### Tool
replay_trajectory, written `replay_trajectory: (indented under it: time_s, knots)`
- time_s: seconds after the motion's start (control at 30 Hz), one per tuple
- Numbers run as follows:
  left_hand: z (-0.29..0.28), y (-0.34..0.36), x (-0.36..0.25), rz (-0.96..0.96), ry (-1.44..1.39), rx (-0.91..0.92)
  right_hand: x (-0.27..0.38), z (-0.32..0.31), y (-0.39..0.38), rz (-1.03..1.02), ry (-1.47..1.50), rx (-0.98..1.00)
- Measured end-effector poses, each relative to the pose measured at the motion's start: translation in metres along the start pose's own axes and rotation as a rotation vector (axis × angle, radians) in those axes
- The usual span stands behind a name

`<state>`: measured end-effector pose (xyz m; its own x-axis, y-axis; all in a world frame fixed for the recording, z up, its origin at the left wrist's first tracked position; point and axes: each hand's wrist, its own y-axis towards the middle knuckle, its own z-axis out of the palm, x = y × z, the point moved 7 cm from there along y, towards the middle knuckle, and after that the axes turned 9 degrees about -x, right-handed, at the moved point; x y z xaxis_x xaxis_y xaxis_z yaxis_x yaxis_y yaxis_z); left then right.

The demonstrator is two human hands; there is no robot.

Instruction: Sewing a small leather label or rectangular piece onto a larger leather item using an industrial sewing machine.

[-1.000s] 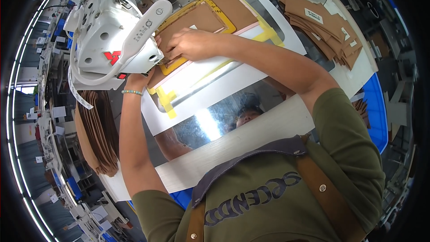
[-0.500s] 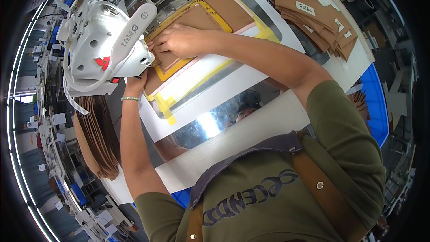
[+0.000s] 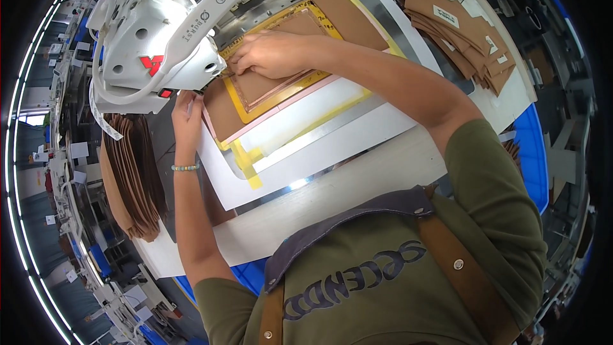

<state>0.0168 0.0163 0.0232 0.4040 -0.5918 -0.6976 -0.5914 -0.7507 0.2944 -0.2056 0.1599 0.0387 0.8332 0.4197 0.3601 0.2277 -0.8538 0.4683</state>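
Observation:
My right hand (image 3: 271,54) rests with curved, parted fingers on a brown panel (image 3: 290,23) inside a yellow frame (image 3: 252,114), beside the needle end of a white sewing machine (image 3: 150,57). My left hand (image 3: 187,112) pinches the left edge of the template at the machine's lower right; its fingertips are partly hidden. The template has a white sheet (image 3: 274,185), pink strips, yellow tape (image 3: 246,163) and a second brown piece (image 3: 354,19) at its upper right. The frame's far side is partly covered by my right hand.
Stacked brown pieces with white labels (image 3: 463,35) lie at the right. A long bundle of brown pieces (image 3: 131,172) is at the left. A blue bin (image 3: 530,153) sits beyond the table's right edge, a screen at the top right, a white table edge (image 3: 319,201) before me.
The template has slid toward me, now covering most of the shiny plate. My left hand has shifted along its left edge, out from under the machine head; my right hand stays on the panel.

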Motion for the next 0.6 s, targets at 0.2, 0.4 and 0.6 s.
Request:
replay_trajectory:
  time_s: [0.2,0.4,0.6]
  knots:
    - [-0.007,-0.042,-0.038,0.161,-0.003,0.026,0.016,-0.006,-0.011,-0.033,0.074,-0.029]
    - [-0.003,-0.057,-0.065,0.190,0.032,0.056,0.034,-0.020,-0.018,-0.058,0.106,0.035]
    - [0.005,-0.071,-0.103,0.352,0.167,0.121,0.018,-0.089,-0.071,0.179,-0.373,0.190]
